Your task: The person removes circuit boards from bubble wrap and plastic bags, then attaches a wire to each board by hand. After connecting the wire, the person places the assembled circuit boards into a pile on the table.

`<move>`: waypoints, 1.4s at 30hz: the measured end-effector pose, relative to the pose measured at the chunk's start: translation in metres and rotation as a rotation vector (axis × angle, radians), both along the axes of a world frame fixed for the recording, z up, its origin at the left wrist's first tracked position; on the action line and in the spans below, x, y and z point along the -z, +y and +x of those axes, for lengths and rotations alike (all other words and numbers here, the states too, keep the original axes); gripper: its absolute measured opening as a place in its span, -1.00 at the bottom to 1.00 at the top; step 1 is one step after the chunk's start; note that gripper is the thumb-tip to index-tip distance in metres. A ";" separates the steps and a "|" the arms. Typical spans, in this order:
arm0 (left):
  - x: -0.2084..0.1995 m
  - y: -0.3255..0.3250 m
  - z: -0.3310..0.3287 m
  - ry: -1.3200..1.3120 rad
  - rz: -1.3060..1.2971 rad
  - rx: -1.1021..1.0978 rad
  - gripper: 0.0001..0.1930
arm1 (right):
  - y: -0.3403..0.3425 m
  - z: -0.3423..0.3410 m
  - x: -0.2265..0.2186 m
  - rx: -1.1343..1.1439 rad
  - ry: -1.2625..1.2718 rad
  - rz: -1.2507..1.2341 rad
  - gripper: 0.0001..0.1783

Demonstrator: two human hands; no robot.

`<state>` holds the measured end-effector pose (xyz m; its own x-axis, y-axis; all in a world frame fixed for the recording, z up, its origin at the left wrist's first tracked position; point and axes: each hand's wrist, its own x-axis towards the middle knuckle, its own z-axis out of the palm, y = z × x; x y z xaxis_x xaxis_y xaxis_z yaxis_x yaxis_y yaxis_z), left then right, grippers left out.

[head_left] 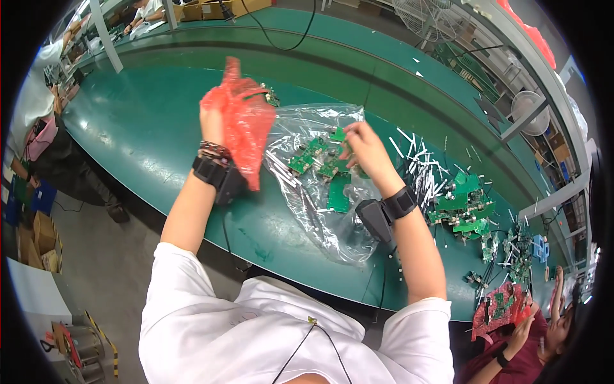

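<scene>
My left hand (213, 125) is raised over the table and blurred, its fingers gripping a red plastic bag (251, 131). That bag hangs down crumpled beside my wrist. To its right a large clear plastic bag (348, 243) lies spread on the table, with several green circuit boards (339, 192) on or in it; I cannot tell which. Above these boards hovers my right hand (369, 152), its fingers bent and apart, with nothing visible between them. Thin white sticks (288, 174) lie at the clear bag's left side.
Right of my right hand spreads a heap of white sticks (425, 176), and beyond it a pile of circuit boards (464, 205). A co-worker (531, 345) sits at the lower right by another red bag (495, 313). More boards (270, 96) lie behind my red bag on the green table (141, 128).
</scene>
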<state>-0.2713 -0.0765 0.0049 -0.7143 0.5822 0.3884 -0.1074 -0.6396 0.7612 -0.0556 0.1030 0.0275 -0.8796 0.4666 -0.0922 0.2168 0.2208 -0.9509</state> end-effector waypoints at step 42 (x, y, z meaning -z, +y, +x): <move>-0.028 0.004 0.181 1.248 -0.132 0.150 -0.49 | -0.092 0.112 -0.016 -0.466 0.631 -0.926 -0.11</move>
<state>-0.0901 -0.0721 0.0326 0.1719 0.7114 0.6815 0.6637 -0.5948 0.4536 0.0567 0.0113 0.0434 -0.9561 0.0780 0.2825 -0.2610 -0.6649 -0.6999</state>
